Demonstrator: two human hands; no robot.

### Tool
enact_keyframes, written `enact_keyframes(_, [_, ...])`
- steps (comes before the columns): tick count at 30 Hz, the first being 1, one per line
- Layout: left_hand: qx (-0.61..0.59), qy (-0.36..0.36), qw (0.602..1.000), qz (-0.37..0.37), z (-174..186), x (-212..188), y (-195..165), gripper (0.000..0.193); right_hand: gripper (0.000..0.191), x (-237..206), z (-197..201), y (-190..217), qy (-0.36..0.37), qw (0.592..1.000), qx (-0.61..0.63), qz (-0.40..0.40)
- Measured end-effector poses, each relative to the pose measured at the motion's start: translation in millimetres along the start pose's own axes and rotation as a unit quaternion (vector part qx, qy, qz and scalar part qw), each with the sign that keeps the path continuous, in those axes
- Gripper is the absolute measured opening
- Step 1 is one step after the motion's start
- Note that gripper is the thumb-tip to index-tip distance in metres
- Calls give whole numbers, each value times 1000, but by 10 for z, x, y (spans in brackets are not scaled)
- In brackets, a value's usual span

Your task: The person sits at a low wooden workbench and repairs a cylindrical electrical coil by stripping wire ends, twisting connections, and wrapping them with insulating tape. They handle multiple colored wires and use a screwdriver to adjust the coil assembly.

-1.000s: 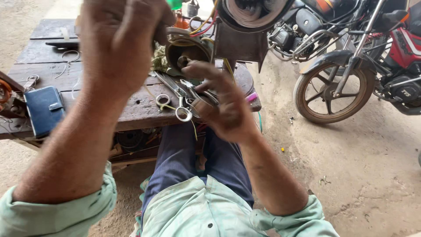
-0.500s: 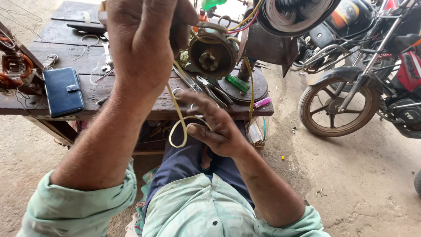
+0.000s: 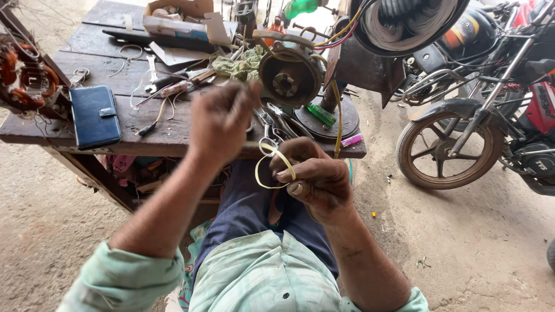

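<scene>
Lowered from its raised spot near the top of the view, the left hand [image 3: 222,118] is now seen over the near edge of the wooden surface [image 3: 87,43], blurred. Its grip is closed, and a yellow strip [image 3: 272,167] appears to be pinched at one end, though the blur hides the fingertips. The right hand [image 3: 315,179] is held just beside it, above the lap, with the strip's loop caught in a narrow grip between thumb and fingers. The strip is curled into a ring between the two hands, in front of the surface edge. A round motor [image 3: 289,75] is seen behind the hands, with a yellow wire [image 3: 337,115] hanging from it. A blue wallet [image 3: 94,115] lies on the surface at the left, and a motorcycle [image 3: 491,104] is parked at the right.
</scene>
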State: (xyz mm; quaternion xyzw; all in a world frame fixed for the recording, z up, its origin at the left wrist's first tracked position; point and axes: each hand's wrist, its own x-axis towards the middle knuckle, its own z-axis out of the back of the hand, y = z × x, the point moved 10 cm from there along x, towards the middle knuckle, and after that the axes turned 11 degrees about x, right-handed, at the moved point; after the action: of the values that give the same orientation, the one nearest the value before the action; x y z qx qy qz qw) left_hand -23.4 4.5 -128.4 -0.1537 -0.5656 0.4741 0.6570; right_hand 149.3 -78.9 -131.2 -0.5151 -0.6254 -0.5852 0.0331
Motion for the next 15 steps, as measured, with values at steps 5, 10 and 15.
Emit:
enact_keyframes(5, [-94, 56, 992, 66, -484, -525, 89, 47, 15, 13, 96, 22, -14, 999, 42, 17])
enact_keyframes(10, [-232, 97, 956, 149, -762, -656, 386, 46, 14, -51, 319, -60, -60, 992, 107, 10])
enact_keyframes(15, [-227, 133, 944, 198, -841, -798, 603, 44, 13, -105, 485, 89, -113, 988, 89, 55])
